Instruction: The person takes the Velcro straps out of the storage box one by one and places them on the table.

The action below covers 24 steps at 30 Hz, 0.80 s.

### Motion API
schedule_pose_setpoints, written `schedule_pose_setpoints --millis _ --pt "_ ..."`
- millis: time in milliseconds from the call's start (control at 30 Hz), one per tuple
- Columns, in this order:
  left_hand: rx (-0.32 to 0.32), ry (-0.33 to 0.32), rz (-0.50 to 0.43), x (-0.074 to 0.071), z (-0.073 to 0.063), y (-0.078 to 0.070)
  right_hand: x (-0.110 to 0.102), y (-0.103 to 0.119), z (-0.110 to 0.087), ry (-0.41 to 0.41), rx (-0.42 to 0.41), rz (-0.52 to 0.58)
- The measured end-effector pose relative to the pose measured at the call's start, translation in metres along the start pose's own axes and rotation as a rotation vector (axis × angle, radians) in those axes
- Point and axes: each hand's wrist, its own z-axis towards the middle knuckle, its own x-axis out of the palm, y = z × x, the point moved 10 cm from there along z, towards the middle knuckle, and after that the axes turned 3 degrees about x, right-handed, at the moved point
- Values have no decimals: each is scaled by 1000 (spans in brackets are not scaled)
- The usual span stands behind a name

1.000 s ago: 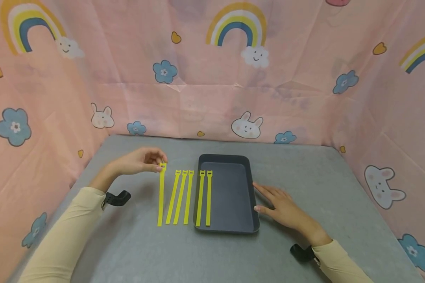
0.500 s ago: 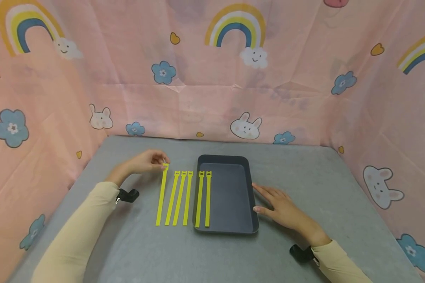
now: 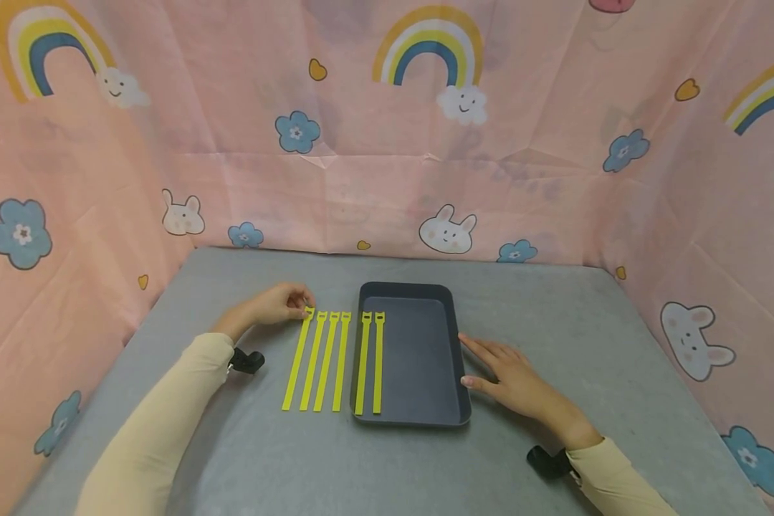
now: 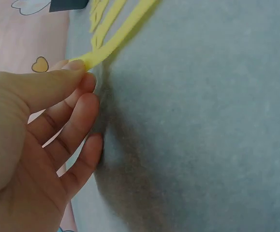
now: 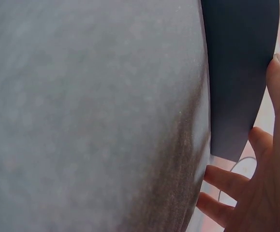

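My left hand (image 3: pixel 274 304) pinches the slotted head of a yellow hook-and-loop cable tie (image 3: pixel 295 365) between thumb and fingertips. In the left wrist view this tie (image 4: pixel 118 43) bends from the fingers toward the table. Just right of it, three more yellow ties (image 3: pixel 327 365) lie side by side, heads at the far end. Two others lie in the dark grey tray (image 3: pixel 424 358): one tie (image 3: pixel 363 365) along its left wall, another tie (image 3: pixel 379 365) on its floor. My right hand (image 3: pixel 516 376) touches the tray's right side with extended fingertips and thumb.
The grey table (image 3: pixel 245 451) is backed by a pink printed cloth (image 3: pixel 361 179) along its far edge and sides. Black wrist cameras (image 3: pixel 248 360) are worn at both cuffs.
My left hand has moved right and a little nearer with its tie. The tie's head has come down level with the row of ties. The right hand and tray stay put.
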Motion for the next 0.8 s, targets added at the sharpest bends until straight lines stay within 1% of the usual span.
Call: schedule_pose_setpoints --millis 67,367,600,800 --pt "-10 -8 4 1 0 2 0 0 0 -1 -2 2" --pt "-7 -43 21 2 1 4 0 0 -1 2 3 2" --pt "-26 -86 22 1 2 10 1 0 -1 2 6 2" --pt "-32 -97 46 1 1 12 0 0 -1 -4 -2 5"
